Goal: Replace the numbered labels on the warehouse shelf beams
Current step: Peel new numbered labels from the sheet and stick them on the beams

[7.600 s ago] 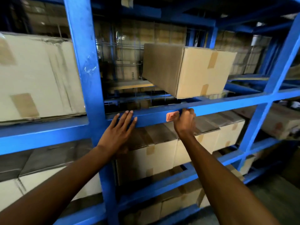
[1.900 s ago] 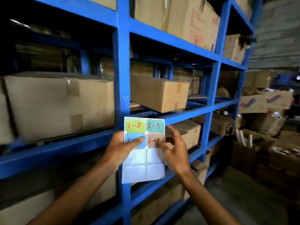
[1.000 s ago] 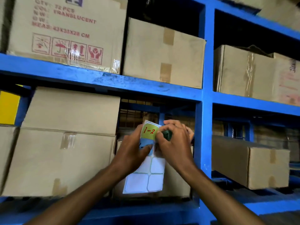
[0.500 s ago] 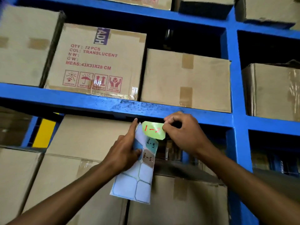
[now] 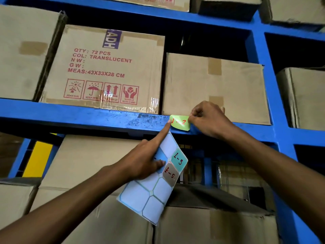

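A green label (image 5: 180,122) marked 1-2 in red lies against the front of the blue shelf beam (image 5: 88,118). My right hand (image 5: 209,118) pinches its right edge. My left hand (image 5: 146,161) grips a white label sheet (image 5: 153,192) below the beam, with its index finger stretched up and touching the green label's left edge. On the sheet sit a teal label 1-3 (image 5: 178,159), a brown label 1-5 (image 5: 169,174) and a blue label mostly hidden under my thumb.
Cardboard boxes fill the shelves: a printed box (image 5: 105,67) and a plain box (image 5: 214,87) stand on the beam, more sit below. A blue upright post (image 5: 263,85) runs down the right side. A yellow panel (image 5: 37,161) shows at lower left.
My right hand has carried the peeled green label up from the sheet onto the beam. My left index finger has stretched up to the label's left edge. The view has moved closer.
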`<action>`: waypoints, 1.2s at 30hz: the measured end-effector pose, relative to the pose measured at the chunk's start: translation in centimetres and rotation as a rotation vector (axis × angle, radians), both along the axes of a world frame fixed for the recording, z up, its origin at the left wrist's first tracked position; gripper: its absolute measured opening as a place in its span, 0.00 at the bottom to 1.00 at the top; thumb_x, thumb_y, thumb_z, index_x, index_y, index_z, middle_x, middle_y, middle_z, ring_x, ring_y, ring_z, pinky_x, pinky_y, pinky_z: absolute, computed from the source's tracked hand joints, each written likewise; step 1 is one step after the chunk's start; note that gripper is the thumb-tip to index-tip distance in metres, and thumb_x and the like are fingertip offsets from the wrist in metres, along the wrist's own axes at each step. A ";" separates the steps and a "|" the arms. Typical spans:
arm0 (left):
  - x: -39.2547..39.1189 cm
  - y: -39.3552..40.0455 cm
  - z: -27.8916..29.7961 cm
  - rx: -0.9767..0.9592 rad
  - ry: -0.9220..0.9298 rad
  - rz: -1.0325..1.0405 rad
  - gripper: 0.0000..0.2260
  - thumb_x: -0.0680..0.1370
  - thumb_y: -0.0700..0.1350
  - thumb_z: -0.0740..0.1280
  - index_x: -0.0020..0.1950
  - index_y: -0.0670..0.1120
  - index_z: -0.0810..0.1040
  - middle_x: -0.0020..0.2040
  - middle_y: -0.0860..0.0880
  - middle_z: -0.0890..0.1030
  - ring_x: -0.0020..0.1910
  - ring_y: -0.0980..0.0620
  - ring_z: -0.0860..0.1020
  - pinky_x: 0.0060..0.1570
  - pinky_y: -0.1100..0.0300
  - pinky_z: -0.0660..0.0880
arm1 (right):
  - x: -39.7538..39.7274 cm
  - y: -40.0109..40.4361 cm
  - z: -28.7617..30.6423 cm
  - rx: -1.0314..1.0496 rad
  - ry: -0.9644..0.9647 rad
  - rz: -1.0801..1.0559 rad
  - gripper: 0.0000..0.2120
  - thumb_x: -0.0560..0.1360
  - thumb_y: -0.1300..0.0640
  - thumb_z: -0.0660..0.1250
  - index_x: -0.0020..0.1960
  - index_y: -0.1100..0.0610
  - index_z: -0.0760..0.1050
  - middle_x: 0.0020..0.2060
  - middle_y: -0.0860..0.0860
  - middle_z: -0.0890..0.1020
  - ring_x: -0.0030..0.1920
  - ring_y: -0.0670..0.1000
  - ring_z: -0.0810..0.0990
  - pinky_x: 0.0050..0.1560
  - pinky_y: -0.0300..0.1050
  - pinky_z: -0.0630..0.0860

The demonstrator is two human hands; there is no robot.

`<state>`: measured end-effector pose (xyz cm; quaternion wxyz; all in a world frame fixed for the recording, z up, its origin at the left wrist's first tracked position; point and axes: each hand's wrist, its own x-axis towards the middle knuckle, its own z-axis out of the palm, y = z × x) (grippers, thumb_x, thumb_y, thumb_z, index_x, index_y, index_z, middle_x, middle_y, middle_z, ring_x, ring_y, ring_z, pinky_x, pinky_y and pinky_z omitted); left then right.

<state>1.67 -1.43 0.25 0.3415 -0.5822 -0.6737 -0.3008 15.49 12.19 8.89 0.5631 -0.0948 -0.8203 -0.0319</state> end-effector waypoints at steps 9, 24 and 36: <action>-0.8 1.5 1.6 -0.071 -0.008 0.051 0.47 0.74 0.45 0.69 0.64 0.71 0.29 0.65 0.42 0.71 0.56 0.42 0.69 0.53 0.52 0.70 | -0.9 -0.3 0.0 0.070 0.013 -0.055 0.10 0.69 0.55 0.65 0.29 0.55 0.75 0.26 0.45 0.74 0.45 0.53 0.77 0.54 0.48 0.66; -0.6 1.1 1.6 -0.105 -0.025 0.189 0.48 0.74 0.40 0.69 0.72 0.62 0.32 0.49 0.43 0.70 0.51 0.40 0.73 0.51 0.45 0.75 | -1.0 -0.4 0.3 0.066 -0.013 -0.006 0.10 0.69 0.55 0.64 0.30 0.55 0.77 0.32 0.48 0.77 0.49 0.54 0.77 0.58 0.53 0.69; -0.9 1.3 1.2 -0.083 0.046 0.240 0.48 0.73 0.40 0.68 0.71 0.63 0.31 0.37 0.51 0.64 0.43 0.41 0.71 0.40 0.49 0.73 | -1.3 0.5 -0.3 0.081 0.045 0.071 0.10 0.69 0.53 0.65 0.31 0.55 0.74 0.47 0.50 0.80 0.54 0.52 0.75 0.56 0.48 0.60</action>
